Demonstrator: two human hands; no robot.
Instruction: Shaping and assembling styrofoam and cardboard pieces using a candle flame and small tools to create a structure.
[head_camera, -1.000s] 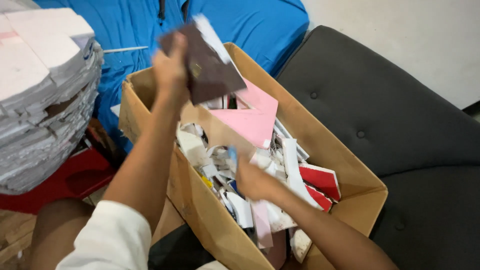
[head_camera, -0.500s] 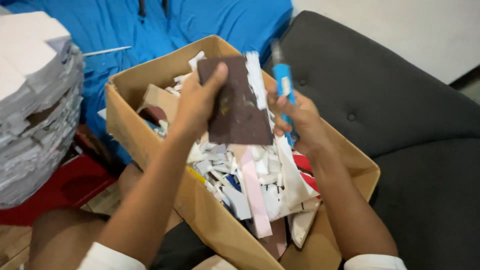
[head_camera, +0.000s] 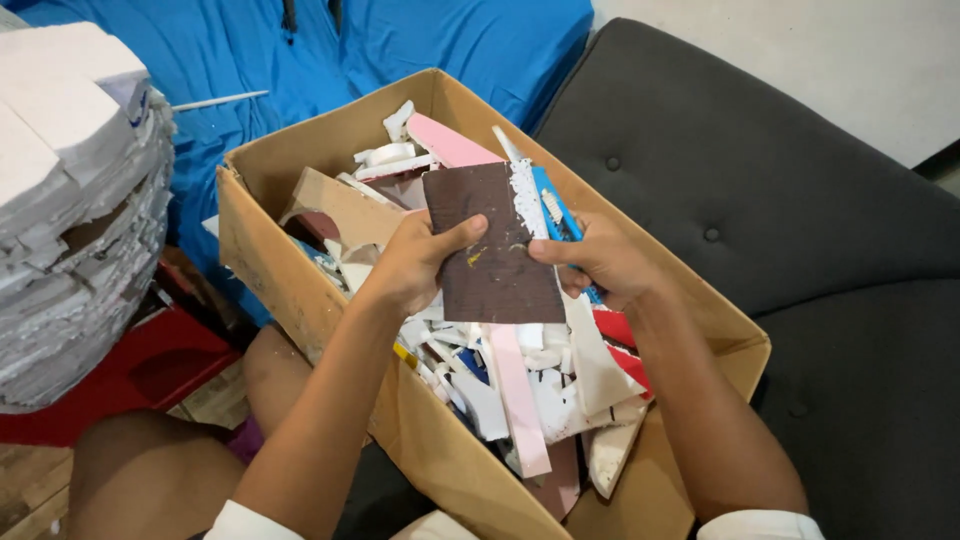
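Note:
A dark brown rectangular board piece (head_camera: 495, 250) with a ragged white foam edge is held flat above an open cardboard box (head_camera: 300, 300). My left hand (head_camera: 415, 262) grips its left edge, thumb on top. My right hand (head_camera: 600, 262) pinches its right edge and also holds a blue utility knife (head_camera: 552, 212), which lies along the foam edge. The box is full of foam board offcuts in white, pink, red and blue, among them a long pink strip (head_camera: 518, 400).
A tall stack of white foam boards (head_camera: 70, 200) stands at the left on a red base (head_camera: 140, 370). Blue cloth (head_camera: 300, 50) lies behind the box. A dark grey tufted sofa (head_camera: 800, 230) fills the right side. My knee (head_camera: 130, 480) is below left.
The brown piece has come down from high over the box's left side to its middle. My right hand rose out of the scraps with the blue knife and took the piece's right edge.

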